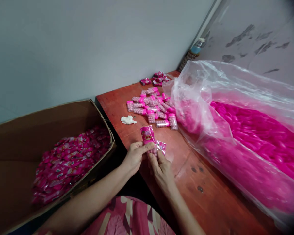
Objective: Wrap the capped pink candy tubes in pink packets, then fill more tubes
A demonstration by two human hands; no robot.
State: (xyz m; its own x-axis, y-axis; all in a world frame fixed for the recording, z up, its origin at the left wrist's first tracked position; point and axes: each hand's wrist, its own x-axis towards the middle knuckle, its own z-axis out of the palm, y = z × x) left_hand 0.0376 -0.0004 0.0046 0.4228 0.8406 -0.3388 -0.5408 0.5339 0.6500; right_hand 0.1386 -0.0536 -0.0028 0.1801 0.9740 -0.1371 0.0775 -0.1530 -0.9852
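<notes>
Patterned clothing (134,217), forearms (95,199) converging forward, left hand (134,158), right hand (163,168), both pinching a pink packet (147,133)

1. The only view comes from a camera on the person's head, looking forward and down over a patterned garment (137,217) at the near edge.
2. It sits close above the left hand (133,158) and right hand (163,169), which appear slightly below centre.
3. It faces a red table (210,209) at a slant, with a pale wall (88,49) beyond.
4. Its wide reach cuts off a cardboard box (51,127) at left and a plastic bag (247,176) at right.
</notes>
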